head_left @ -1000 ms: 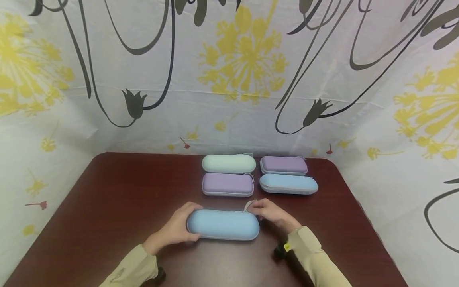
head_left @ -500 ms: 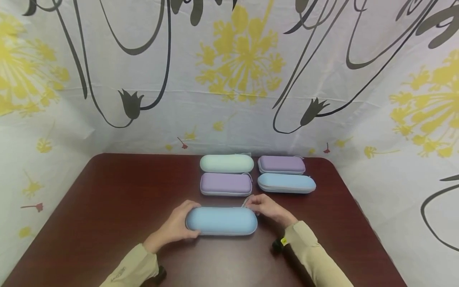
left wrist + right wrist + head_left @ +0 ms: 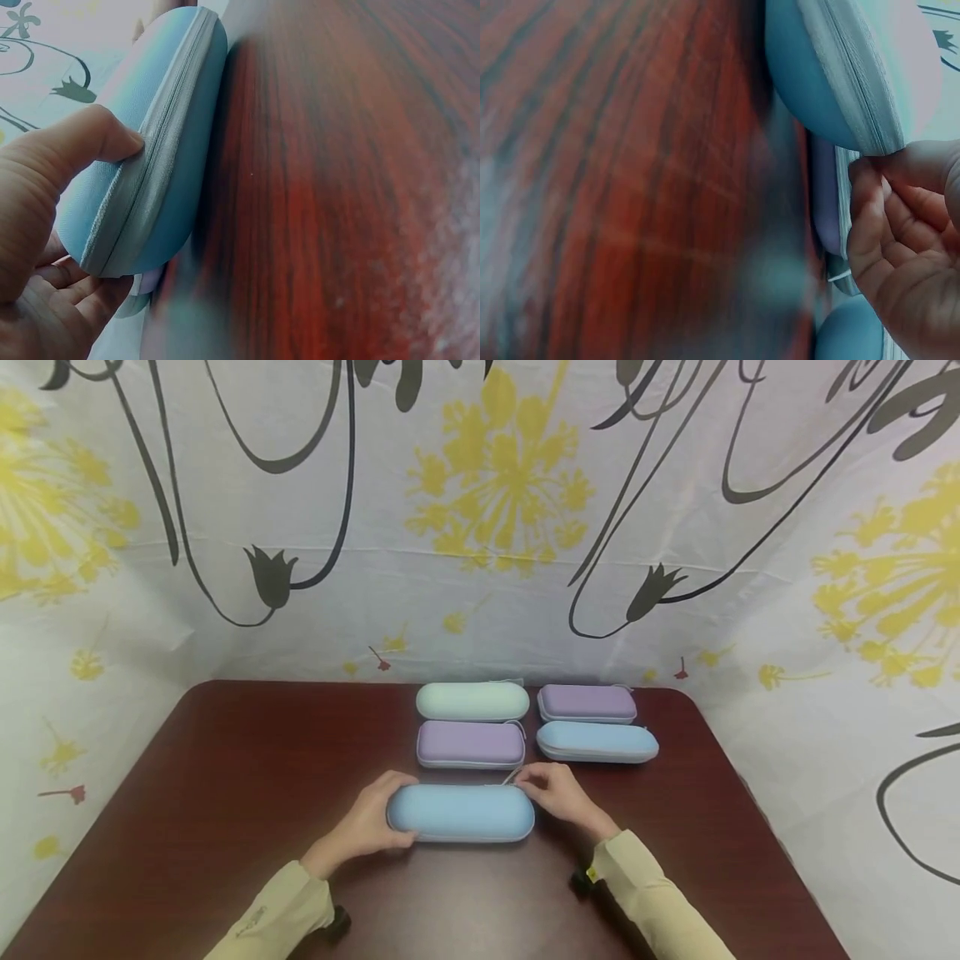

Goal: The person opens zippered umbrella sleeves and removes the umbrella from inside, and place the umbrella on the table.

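Note:
A light blue zippered hard case (image 3: 461, 814) lies lengthwise near the middle of the table, its grey zipper band (image 3: 150, 150) facing the near side. My left hand (image 3: 369, 818) grips its left end, thumb on the near side at the zipper and the other fingers round the far side. At the far right corner, my right hand (image 3: 558, 793) pinches the pale wrist strap (image 3: 512, 776) between thumb and fingers. In the right wrist view, those fingertips (image 3: 866, 184) meet right at the end of the case.
Behind stand a mint case (image 3: 472, 702), a purple case (image 3: 471, 744), a second purple case (image 3: 587, 703) and another blue case (image 3: 597, 741), in two columns. The dark red-brown table (image 3: 262, 752) ends at a patterned cloth (image 3: 337, 643).
Both hands have moved the blue case a little away from me, closer to the front purple case. Their hold on it and its strap looks the same.

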`<act>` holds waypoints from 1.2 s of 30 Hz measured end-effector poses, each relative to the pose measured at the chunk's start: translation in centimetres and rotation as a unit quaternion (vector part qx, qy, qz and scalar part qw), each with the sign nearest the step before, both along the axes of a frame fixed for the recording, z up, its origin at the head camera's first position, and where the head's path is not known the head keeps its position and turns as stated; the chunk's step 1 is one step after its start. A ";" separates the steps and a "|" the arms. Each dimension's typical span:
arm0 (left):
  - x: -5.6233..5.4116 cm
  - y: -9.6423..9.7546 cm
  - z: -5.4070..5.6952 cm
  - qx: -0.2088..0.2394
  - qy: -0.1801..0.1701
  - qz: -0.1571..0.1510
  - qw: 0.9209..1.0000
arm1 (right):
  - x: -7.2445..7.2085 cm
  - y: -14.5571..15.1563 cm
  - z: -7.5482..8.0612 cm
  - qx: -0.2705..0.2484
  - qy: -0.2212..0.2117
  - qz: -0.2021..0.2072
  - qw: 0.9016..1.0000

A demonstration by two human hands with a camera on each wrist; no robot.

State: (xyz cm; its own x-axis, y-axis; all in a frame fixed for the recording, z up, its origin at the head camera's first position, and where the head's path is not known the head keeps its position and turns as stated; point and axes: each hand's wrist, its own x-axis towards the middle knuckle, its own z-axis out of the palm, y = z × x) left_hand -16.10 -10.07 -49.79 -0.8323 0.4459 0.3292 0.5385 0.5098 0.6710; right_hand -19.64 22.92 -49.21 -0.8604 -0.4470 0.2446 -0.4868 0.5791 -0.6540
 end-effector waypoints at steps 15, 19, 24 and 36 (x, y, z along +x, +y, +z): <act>0.0 0.1 0.2 0.005 -0.009 0.007 1.000 | 2.8 1.4 1.1 0.089 0.073 -0.020 0.993; 0.2 0.1 0.1 0.005 -0.015 0.014 1.000 | 3.9 1.1 1.6 0.110 0.073 -0.039 0.990; 0.1 0.2 -0.1 0.009 -0.015 0.017 1.000 | 5.0 0.6 2.0 0.116 0.056 -0.082 0.988; 0.1 0.3 -0.1 0.008 -0.018 0.024 1.000 | 7.5 -1.6 1.7 0.126 0.053 -0.114 0.984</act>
State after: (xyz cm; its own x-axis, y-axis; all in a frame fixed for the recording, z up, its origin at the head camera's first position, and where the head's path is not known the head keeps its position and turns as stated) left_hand -15.98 -9.77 -49.93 -0.8637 0.4004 0.3060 0.4897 0.5234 0.6973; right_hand -12.17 21.34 -47.51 -0.9214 -0.3022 0.2445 -0.3823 0.8186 -0.4287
